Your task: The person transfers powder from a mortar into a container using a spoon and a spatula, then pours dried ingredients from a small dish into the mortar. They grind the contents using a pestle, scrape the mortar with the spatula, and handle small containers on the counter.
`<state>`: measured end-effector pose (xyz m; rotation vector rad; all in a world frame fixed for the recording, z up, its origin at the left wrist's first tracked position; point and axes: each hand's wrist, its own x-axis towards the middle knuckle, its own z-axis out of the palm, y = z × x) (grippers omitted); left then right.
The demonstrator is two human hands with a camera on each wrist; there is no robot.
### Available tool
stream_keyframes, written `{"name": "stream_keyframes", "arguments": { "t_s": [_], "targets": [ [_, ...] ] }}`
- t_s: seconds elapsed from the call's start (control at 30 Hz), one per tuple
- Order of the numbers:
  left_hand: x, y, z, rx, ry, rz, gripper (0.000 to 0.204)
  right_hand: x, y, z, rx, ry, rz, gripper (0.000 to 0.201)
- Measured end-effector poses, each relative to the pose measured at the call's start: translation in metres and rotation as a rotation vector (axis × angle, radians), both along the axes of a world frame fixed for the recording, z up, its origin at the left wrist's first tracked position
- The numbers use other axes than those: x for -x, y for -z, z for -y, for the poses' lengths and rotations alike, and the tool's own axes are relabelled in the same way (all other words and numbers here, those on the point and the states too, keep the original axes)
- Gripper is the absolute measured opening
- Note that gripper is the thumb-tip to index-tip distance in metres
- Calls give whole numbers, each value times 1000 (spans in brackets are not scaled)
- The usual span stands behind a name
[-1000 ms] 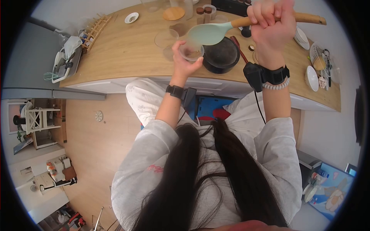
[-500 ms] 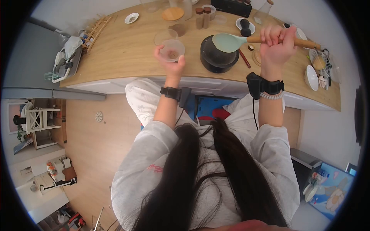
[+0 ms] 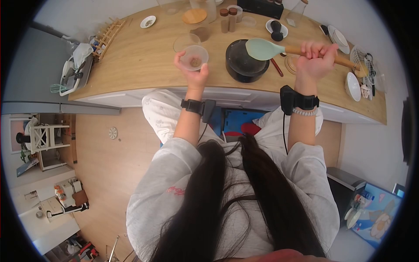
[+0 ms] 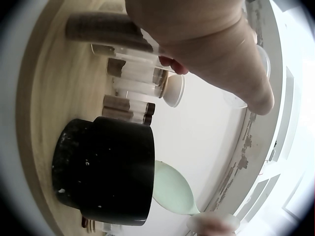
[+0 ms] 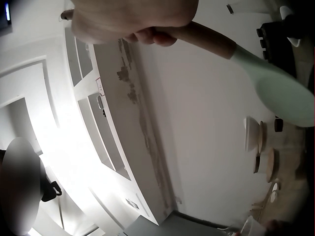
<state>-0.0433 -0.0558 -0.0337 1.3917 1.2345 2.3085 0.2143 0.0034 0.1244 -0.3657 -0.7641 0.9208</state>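
My left hand grips a small clear plastic cup with a little brownish matter at its bottom, held up over the counter. My right hand is wrapped round the wooden handle of a mint-green spoon, whose head hangs above the right part of a black pot. In the left wrist view the pot stands beside the green spoon head. The right wrist view shows the spoon with my fingers curled on its handle.
Behind the pot stand two brown-capped jars and a white dish with a dark object. A dark red utensil lies right of the pot. Bowls and a wire rack are at the right, a wooden rack at the left.
The left hand has moved left with the cup, away from the pot's side. The right hand has come lower, bringing the spoon head from near the cup to above the pot.
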Motion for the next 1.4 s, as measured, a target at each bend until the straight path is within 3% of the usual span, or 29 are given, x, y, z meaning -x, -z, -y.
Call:
{"name": "stream_keyframes", "arguments": {
  "t_s": [0.3, 0.63, 0.73, 0.8, 0.83, 0.9, 1.0, 1.1, 1.33, 1.4],
  "targets": [
    [1, 0, 2, 61, -12, -49, 75, -43, 43, 5, 239, 185, -292, 43],
    [1, 4, 3, 103, -13, 9, 75, -75, 94, 19, 355, 134, -384, 38],
    [5, 10, 3, 136, 13, 30, 75, -82, 104, 23, 390, 195, -211, 35],
    [3, 7, 4, 121, 14, 35, 75, -101, 114, 25, 560, 327, 225, 34],
    [2, 6, 4, 106, 14, 40, 75, -109, 119, 24, 559, 328, 225, 34],
    [6, 9, -1, 73, -7, -15, 78, -122, 128, 24, 562, 57, 137, 37],
    [8, 12, -2, 48, -6, -57, 81, -128, 131, 24, 574, -25, 2, 38],
    [7, 11, -2, 45, -11, -53, 79, -127, 128, 31, 507, -62, -99, 37],
    [11, 16, -5, 44, -6, -58, 75, -160, 147, 28, 509, -65, -54, 34],
    [12, 19, -5, 40, 0, -59, 74, -164, 145, 29, 520, 9, -63, 34]
  ]
}}
